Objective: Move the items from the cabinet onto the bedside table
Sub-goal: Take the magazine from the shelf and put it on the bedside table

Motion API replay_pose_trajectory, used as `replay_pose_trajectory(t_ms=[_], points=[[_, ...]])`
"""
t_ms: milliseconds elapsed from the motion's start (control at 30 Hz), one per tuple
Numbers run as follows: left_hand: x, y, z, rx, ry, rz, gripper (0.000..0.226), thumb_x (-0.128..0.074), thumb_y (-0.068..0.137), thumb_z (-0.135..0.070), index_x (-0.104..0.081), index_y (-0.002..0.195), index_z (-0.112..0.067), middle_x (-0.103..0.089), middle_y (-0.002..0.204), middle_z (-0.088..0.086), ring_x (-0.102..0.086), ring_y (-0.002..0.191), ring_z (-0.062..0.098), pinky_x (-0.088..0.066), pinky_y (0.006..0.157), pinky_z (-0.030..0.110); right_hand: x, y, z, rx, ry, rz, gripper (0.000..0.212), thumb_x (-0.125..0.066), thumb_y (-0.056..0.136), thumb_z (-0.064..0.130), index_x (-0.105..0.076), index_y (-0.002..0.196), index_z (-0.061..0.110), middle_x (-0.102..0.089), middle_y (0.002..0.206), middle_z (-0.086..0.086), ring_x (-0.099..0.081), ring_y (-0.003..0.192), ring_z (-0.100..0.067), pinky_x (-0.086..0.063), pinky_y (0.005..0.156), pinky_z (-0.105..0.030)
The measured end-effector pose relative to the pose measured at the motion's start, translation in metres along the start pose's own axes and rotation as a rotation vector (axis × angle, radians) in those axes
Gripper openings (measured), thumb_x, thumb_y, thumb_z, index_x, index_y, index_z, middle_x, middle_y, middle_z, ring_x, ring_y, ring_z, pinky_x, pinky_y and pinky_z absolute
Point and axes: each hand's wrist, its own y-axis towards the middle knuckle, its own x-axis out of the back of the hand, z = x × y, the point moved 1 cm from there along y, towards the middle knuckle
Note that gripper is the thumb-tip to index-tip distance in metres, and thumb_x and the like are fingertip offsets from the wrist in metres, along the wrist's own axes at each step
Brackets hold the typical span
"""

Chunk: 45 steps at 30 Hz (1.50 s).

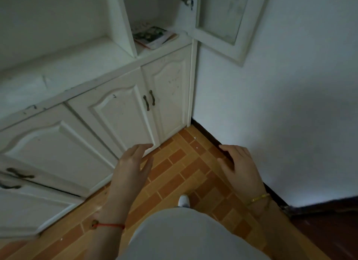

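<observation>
The tall white wooden cabinet (96, 89) fills the corner, its glass-paned upper door (222, 17) swung wide against the wall. Below lies the orange brick-patterned tile floor (180, 163). A small stack of printed booklets (155, 36) rests in the open upper compartment. The left hand (131, 163) and right hand (240, 164) hover low, fingers spread, holding nothing.

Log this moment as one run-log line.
stage: approach | left hand: open, empty | right hand: open, empty | booklets: on open cabinet shelf | cabinet door: open | bedside table: unseen
</observation>
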Motion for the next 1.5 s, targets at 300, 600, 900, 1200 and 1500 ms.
replay_pose_trajectory(t_ms=[300,600,900,1200,1500], points=[[-0.01,0.157,0.017,0.018,0.04,0.019,0.034,-0.063,0.093,-0.022,-0.061,0.126,-0.022,-0.065,0.12,-0.003,-0.064,0.107,0.017,-0.051,0.088,0.03,-0.014,0.171,-0.01,0.04,-0.008,-0.04,0.048,-0.038,0.089,0.042,-0.061,0.119,0.012,-0.063,0.113,-0.005,-0.053,0.109,-0.022,-0.038,0.093,-0.029],[-0.045,0.284,0.025,0.129,0.059,-0.038,0.035,-0.065,0.092,-0.02,-0.061,0.127,-0.02,-0.065,0.122,0.0,-0.064,0.107,0.019,-0.053,0.089,0.033,-0.041,0.33,-0.05,0.127,0.055,-0.003,0.029,-0.058,0.09,0.021,-0.061,0.117,0.012,-0.063,0.112,-0.004,-0.046,0.106,-0.009,-0.032,0.093,-0.018],[-0.07,0.434,0.011,0.256,0.057,-0.218,0.035,-0.067,0.09,-0.016,-0.062,0.124,-0.018,-0.066,0.119,0.001,-0.067,0.095,0.02,-0.052,0.083,0.03,-0.04,0.533,-0.062,0.307,0.089,0.129,0.035,-0.059,0.091,0.022,-0.055,0.126,0.016,-0.059,0.118,-0.002,-0.046,0.113,-0.015,-0.043,0.097,-0.03],[-0.078,0.555,0.03,0.445,0.065,-0.358,0.037,-0.061,0.094,-0.021,-0.057,0.131,-0.016,-0.063,0.128,0.007,-0.064,0.108,0.026,-0.053,0.094,0.037,-0.07,0.693,-0.021,0.449,0.156,0.09,0.036,-0.06,0.09,0.02,-0.056,0.124,0.01,-0.059,0.12,-0.011,-0.049,0.114,-0.026,-0.044,0.097,-0.037],[-0.1,0.618,0.07,0.563,0.142,-0.298,0.036,-0.061,0.093,-0.024,-0.057,0.125,-0.009,-0.064,0.121,0.013,-0.064,0.104,0.032,-0.056,0.086,0.043,-0.119,0.779,0.0,0.38,-0.012,0.158,0.041,-0.059,0.091,0.024,-0.054,0.126,0.003,-0.056,0.122,-0.019,-0.047,0.113,-0.035,-0.04,0.096,-0.041]])
